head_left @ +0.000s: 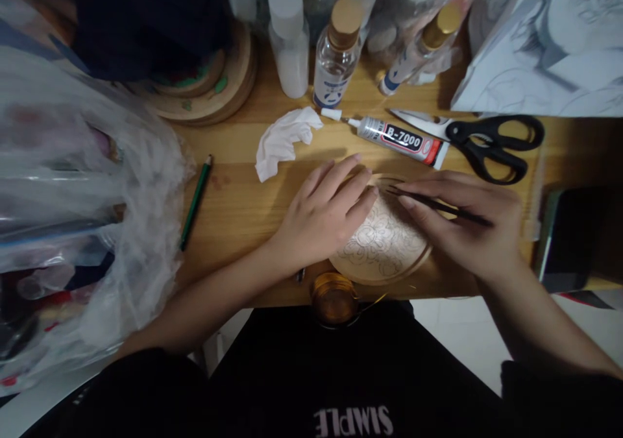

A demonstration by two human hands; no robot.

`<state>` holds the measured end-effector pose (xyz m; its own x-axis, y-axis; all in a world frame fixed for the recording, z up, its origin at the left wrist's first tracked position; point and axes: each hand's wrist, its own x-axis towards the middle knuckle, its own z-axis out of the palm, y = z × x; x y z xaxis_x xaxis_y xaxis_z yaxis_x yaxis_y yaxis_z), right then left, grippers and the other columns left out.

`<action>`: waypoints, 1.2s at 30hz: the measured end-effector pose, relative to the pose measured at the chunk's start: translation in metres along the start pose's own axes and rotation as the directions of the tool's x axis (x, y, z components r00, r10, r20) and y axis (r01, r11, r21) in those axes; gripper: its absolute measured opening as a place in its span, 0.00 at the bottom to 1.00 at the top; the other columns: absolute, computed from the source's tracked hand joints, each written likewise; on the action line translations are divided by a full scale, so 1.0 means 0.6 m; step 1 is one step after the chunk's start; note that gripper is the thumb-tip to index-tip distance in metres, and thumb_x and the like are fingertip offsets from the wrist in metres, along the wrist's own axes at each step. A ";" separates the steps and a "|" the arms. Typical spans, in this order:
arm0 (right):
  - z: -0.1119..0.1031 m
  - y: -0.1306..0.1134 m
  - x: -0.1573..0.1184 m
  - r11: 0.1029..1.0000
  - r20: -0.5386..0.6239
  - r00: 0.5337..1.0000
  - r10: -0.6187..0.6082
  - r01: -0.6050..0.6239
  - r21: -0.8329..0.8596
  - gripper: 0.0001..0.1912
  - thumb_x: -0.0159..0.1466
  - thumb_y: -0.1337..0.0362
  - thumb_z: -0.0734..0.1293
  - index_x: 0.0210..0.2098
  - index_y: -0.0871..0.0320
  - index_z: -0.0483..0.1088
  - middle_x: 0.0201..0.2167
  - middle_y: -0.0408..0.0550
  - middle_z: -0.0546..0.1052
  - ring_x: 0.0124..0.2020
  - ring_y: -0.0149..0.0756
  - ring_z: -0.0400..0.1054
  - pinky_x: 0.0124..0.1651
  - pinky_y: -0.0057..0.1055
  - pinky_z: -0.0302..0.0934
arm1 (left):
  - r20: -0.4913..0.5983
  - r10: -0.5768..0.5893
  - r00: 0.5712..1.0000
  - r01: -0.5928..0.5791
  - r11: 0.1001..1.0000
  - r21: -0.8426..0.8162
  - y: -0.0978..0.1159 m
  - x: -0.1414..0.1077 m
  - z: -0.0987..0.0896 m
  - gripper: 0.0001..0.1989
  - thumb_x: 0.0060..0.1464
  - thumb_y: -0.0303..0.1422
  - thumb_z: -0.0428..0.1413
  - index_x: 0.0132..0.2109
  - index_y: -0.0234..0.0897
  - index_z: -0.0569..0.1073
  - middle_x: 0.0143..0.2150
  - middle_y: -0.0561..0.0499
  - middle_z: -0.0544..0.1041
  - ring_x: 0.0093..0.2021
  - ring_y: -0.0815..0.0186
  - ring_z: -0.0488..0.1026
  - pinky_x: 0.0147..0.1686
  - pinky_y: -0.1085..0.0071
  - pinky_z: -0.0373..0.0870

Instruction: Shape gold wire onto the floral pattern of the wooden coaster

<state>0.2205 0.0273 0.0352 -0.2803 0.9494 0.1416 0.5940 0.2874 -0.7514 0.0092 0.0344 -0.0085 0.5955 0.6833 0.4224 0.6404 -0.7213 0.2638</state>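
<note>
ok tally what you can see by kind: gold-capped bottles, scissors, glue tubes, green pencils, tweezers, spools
Gold-capped bottles: 2
Scissors: 1
Glue tube: 1
Green pencil: 1
Tweezers: 1
Spool: 1
Total: 7

The left hand (324, 214) hides part of the round board (384, 243). The tweezer (440, 207) tips are too small to make out. The top edge cuts off the dark cloth (150, 19), the right edge the sketch sheet (569, 48).
</note>
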 end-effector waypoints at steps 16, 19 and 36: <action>0.014 -0.015 -0.018 0.996 -0.053 0.995 0.083 -0.085 -0.028 0.12 0.61 0.68 0.70 0.44 0.52 0.77 0.39 0.44 0.80 0.37 0.32 0.75 0.39 0.29 0.71 | 0.030 0.013 0.999 -0.014 0.999 0.030 0.004 0.007 -0.009 0.11 0.67 0.27 0.48 0.47 0.35 0.76 0.53 0.49 0.77 0.59 0.57 0.69 0.57 0.61 0.65; 0.017 -0.014 -0.017 0.997 -0.049 0.996 0.077 -0.078 -0.024 0.12 0.62 0.68 0.70 0.45 0.52 0.77 0.41 0.45 0.81 0.40 0.33 0.76 0.43 0.31 0.71 | -0.020 -0.006 1.000 0.007 1.000 0.025 0.005 0.005 -0.006 0.10 0.67 0.28 0.50 0.47 0.34 0.76 0.52 0.49 0.78 0.58 0.59 0.70 0.57 0.63 0.66; 0.042 -0.013 -0.020 0.994 -0.176 0.980 0.089 -0.100 -0.052 0.09 0.61 0.67 0.70 0.41 0.51 0.78 0.38 0.44 0.81 0.38 0.35 0.76 0.44 0.34 0.71 | 0.053 0.013 0.999 -0.012 1.000 -0.012 0.003 0.000 -0.003 0.13 0.68 0.28 0.46 0.47 0.34 0.76 0.55 0.46 0.76 0.61 0.59 0.67 0.59 0.60 0.64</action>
<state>0.2004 0.0106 0.0233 -0.0890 0.9787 0.1851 0.6572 0.1974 -0.7274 0.0097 0.0327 -0.0066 0.6283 0.6792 0.3793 0.6275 -0.7307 0.2691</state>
